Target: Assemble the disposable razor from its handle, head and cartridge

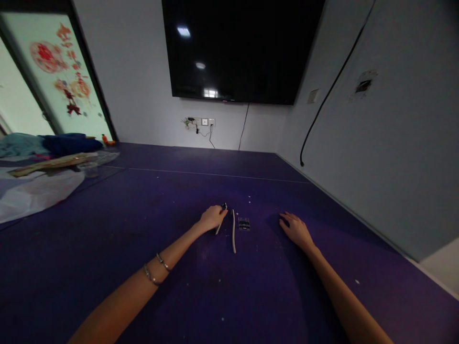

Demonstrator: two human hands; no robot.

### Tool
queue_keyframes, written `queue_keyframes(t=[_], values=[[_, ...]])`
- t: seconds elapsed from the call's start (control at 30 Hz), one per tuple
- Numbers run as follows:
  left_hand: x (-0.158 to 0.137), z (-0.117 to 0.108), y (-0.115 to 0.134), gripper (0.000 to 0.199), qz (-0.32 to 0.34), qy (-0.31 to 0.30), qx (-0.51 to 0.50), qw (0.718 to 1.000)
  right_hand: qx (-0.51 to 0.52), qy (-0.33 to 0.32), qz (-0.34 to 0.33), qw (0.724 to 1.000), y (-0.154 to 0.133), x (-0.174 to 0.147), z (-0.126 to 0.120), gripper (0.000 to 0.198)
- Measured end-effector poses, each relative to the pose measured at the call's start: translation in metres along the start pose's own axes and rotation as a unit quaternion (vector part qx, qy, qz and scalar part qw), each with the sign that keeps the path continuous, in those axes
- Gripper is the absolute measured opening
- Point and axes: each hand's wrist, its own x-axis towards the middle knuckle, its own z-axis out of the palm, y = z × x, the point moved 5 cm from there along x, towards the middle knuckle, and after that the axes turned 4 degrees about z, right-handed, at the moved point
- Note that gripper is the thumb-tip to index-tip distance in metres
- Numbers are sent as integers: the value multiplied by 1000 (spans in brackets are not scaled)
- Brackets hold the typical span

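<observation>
My left hand (212,218) is closed around a thin pale stick-like piece (219,228) with a small dark, shiny end showing past the fingers. Its exact kind cannot be made out. Just right of that hand, a pale, slightly bent strip like a short length of cable (234,234) lies on the purple surface (201,291), its far end dark. Beside the strip is a small clear packet with dark parts (244,224). My right hand (294,228) rests on the surface further right, fingers extended and apart, holding nothing.
Clothes (70,143), a flat tan piece (53,164) and white plastic sheeting (39,193) lie at the left. A black cable (332,91) hangs down the right wall. A large television (244,52) is on the far wall above several sockets (204,122).
</observation>
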Motion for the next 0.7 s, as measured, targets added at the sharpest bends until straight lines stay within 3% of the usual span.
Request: queue_keyframes(t=[0.1, 0.2, 0.27, 0.37, 0.5, 0.7], values=[[1, -3, -14, 39, -29, -43, -209, 977, -1, 0, -1, 1000, 0, 0, 0, 45], [1, 0, -28, 31, -97, -72, -470, 874, 0, -1, 1, 1000, 0, 0, 0, 45], [1, 2, -36, 28, -144, -74, -554, 817, 1, 0, 2, 1000, 0, 0, -1, 45], [2, 8, -44, 28, -193, -79, -613, 762, -1, 3, -1, 1000, -1, -1, -2, 45], [4, 19, -49, 38, -220, -101, -620, 746, -7, 4, -9, 1000, -2, -1, -4, 45], [0, 28, -53, 39, -256, -121, -603, 746, -11, 5, -12, 1000, -2, 0, -4, 44]])
